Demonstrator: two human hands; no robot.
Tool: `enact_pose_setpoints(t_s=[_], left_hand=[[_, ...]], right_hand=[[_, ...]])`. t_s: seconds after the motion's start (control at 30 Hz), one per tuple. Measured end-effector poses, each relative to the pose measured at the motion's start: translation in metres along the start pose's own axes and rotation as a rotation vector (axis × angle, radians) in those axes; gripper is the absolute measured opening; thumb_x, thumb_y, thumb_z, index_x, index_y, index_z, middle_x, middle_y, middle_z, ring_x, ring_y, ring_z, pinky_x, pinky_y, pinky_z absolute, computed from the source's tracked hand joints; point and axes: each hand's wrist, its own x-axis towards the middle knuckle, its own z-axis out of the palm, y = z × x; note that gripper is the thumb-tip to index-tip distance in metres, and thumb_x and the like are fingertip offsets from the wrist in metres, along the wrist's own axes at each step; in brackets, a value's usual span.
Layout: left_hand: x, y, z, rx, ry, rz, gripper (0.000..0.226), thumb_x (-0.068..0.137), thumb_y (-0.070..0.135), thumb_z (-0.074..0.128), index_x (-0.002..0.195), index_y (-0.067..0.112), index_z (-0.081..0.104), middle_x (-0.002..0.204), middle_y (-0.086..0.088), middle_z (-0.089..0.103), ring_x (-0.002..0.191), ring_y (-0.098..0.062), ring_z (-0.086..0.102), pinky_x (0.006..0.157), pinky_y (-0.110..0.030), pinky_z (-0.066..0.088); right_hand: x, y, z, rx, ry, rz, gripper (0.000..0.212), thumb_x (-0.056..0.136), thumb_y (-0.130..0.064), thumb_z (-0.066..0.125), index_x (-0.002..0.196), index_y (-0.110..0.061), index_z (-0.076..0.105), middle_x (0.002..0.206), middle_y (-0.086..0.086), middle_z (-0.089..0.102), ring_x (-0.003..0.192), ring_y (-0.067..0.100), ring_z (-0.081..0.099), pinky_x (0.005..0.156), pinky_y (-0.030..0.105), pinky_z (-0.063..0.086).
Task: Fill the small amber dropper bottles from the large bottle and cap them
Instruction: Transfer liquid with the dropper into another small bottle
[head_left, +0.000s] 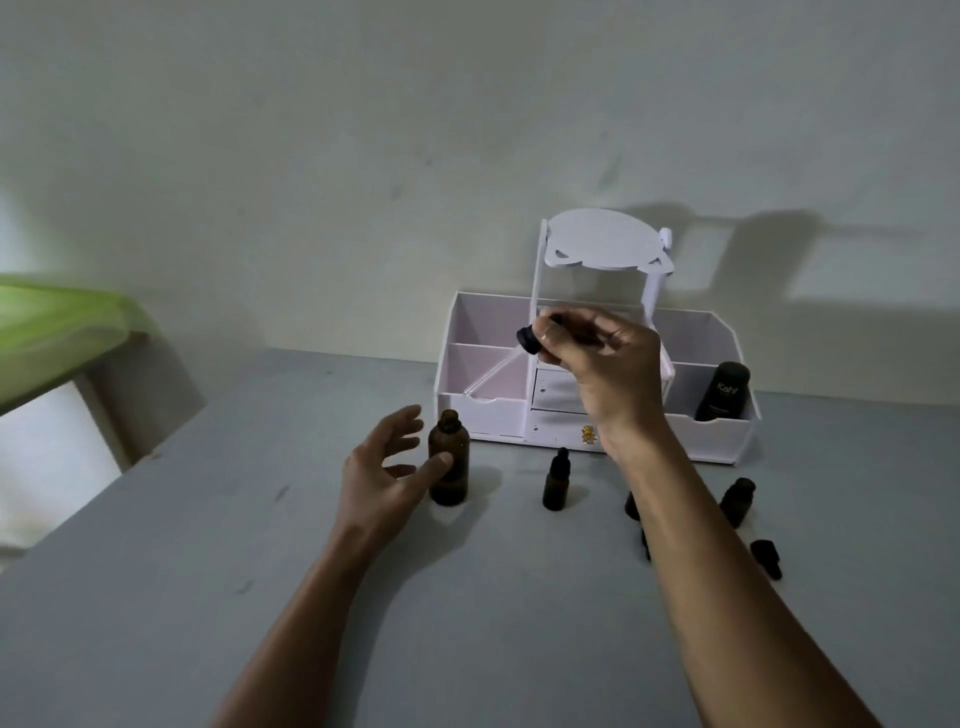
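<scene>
As the right hand (608, 374) pinches it, the dropper (501, 365) slants tip-down leftward.

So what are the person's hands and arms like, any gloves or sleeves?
No gloves, no sleeves in view: left hand, right hand, left forearm and right forearm are all bare. No ring, watch or bracelet shows.

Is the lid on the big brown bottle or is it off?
Off. The big bottle has a bare neck; the right hand holds a dropper cap above.
</scene>
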Motion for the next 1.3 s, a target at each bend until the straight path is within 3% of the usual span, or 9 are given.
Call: enact_pose_setpoints(t_s=[0.13, 0.27, 0.4, 0.57, 0.7, 0.87, 1.03, 1.17, 1.3], left_hand=[[0.002, -0.009, 0.002, -0.020, -0.104, 0.000, 0.061, 0.071, 0.035, 0.081, 0.130, 0.026, 0.064, 0.115, 0.012, 0.072, 0.106, -0.002, 0.068, 0.076, -0.016, 0.056], [0.004, -0.013, 0.004, -0.038, -0.115, -0.004, 0.046, 0.083, 0.012, 0.079, 0.126, 0.023, 0.067, 0.111, 0.007, 0.074, 0.103, -0.004, 0.070, 0.076, -0.014, 0.055], [0.006, -0.015, 0.003, -0.036, -0.107, 0.008, 0.044, 0.084, 0.009, 0.078, 0.124, 0.025, 0.067, 0.109, 0.007, 0.075, 0.101, -0.003, 0.070, 0.075, -0.014, 0.054], [0.006, -0.016, 0.004, -0.029, -0.106, 0.010, 0.044, 0.086, 0.008, 0.076, 0.126, 0.023, 0.066, 0.108, 0.007, 0.075, 0.099, 0.002, 0.070, 0.075, -0.012, 0.054], [0.006, -0.016, 0.004, -0.014, -0.110, 0.016, 0.044, 0.086, 0.009, 0.076, 0.128, 0.020, 0.066, 0.109, 0.007, 0.074, 0.099, 0.003, 0.069, 0.075, -0.011, 0.053], [0.006, -0.016, 0.004, 0.017, -0.110, 0.025, 0.043, 0.086, 0.011, 0.076, 0.128, 0.018, 0.066, 0.108, 0.009, 0.073, 0.098, 0.007, 0.068, 0.075, -0.009, 0.052], [0.005, -0.014, 0.004, 0.017, -0.095, 0.037, 0.049, 0.082, 0.019, 0.080, 0.129, 0.021, 0.064, 0.108, 0.010, 0.072, 0.104, 0.000, 0.068, 0.078, -0.014, 0.056], [-0.003, -0.002, 0.005, 0.047, 0.098, 0.106, 0.061, 0.075, 0.039, 0.075, 0.134, 0.028, 0.059, 0.112, 0.010, 0.070, 0.106, -0.003, 0.066, 0.079, -0.024, 0.056], [-0.021, 0.026, 0.018, 0.069, 0.273, 0.264, 0.038, 0.080, 0.029, 0.072, 0.118, 0.027, 0.065, 0.096, 0.011, 0.070, 0.089, -0.007, 0.067, 0.071, -0.020, 0.052]], right_hand=[[0.000, 0.009, 0.006, -0.025, -0.040, 0.032, 0.008, 0.080, -0.009, 0.080, 0.088, -0.011, 0.078, 0.077, 0.002, 0.077, 0.074, 0.021, 0.072, 0.084, 0.049, 0.061], [-0.002, 0.013, 0.012, -0.038, -0.066, 0.043, 0.008, 0.080, -0.009, 0.081, 0.087, -0.012, 0.078, 0.077, 0.001, 0.077, 0.074, 0.022, 0.071, 0.083, 0.050, 0.061], [-0.001, 0.014, 0.019, -0.106, -0.120, -0.001, 0.008, 0.081, -0.011, 0.080, 0.086, -0.016, 0.077, 0.080, 0.003, 0.077, 0.076, 0.022, 0.072, 0.082, 0.046, 0.061], [0.002, 0.011, 0.032, -0.217, -0.289, -0.072, 0.014, 0.084, -0.011, 0.078, 0.098, -0.008, 0.076, 0.086, -0.001, 0.077, 0.079, 0.005, 0.074, 0.078, 0.020, 0.057], [-0.005, 0.025, 0.038, -0.334, -0.408, -0.057, 0.018, 0.084, -0.014, 0.078, 0.101, -0.009, 0.077, 0.093, 0.003, 0.078, 0.085, 0.012, 0.075, 0.084, 0.027, 0.060], [-0.016, 0.049, 0.043, -0.440, -0.455, -0.015, 0.016, 0.082, -0.015, 0.080, 0.098, -0.010, 0.078, 0.091, 0.003, 0.078, 0.080, 0.016, 0.074, 0.076, 0.025, 0.059], [-0.022, 0.048, 0.034, -0.442, -0.463, -0.001, 0.032, 0.080, -0.021, 0.082, 0.111, -0.018, 0.075, 0.095, -0.003, 0.075, 0.082, 0.009, 0.072, 0.081, 0.022, 0.058], [-0.028, 0.028, 0.001, -0.418, -0.430, -0.060, 0.033, 0.083, -0.016, 0.078, 0.116, -0.016, 0.073, 0.101, 0.000, 0.074, 0.087, 0.010, 0.071, 0.079, 0.021, 0.059], [-0.036, 0.017, -0.059, -0.505, -0.401, -0.117, 0.023, 0.084, -0.005, 0.075, 0.105, -0.013, 0.076, 0.099, -0.004, 0.075, 0.086, 0.009, 0.071, 0.077, 0.019, 0.057]])
